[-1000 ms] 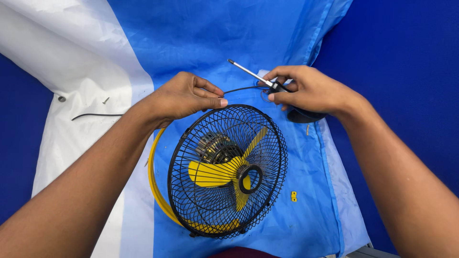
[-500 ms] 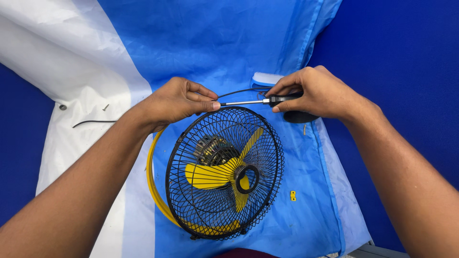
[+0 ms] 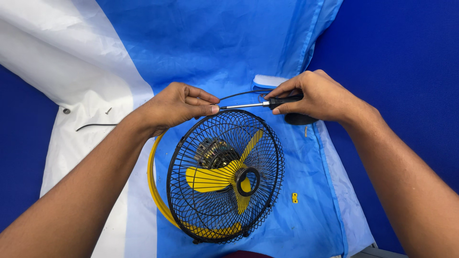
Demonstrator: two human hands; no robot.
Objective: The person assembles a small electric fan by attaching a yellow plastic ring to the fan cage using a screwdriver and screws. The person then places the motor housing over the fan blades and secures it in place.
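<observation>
One small fan [image 3: 224,177] lies flat on a blue-and-white sheet [image 3: 215,48], black wire cage up, yellow blades inside. It looks light but springy — the thin wires would bend, so the stiff rim seems the place to hold. The left hand [image 3: 177,106] pinches that top rim, fingers together; the right hand [image 3: 315,98] is clamped on a black-handled screwdriver [image 3: 260,103], tip at the rim.

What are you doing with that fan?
A person is working on a small fan with a black wire cage and yellow blades, lying on a blue and white sheet. The right hand holds a screwdriver by its black handle, level, tip pointing at the cage's top rim. The left hand pinches at that tip. A tiny yellow piece lies beside the fan.
</observation>
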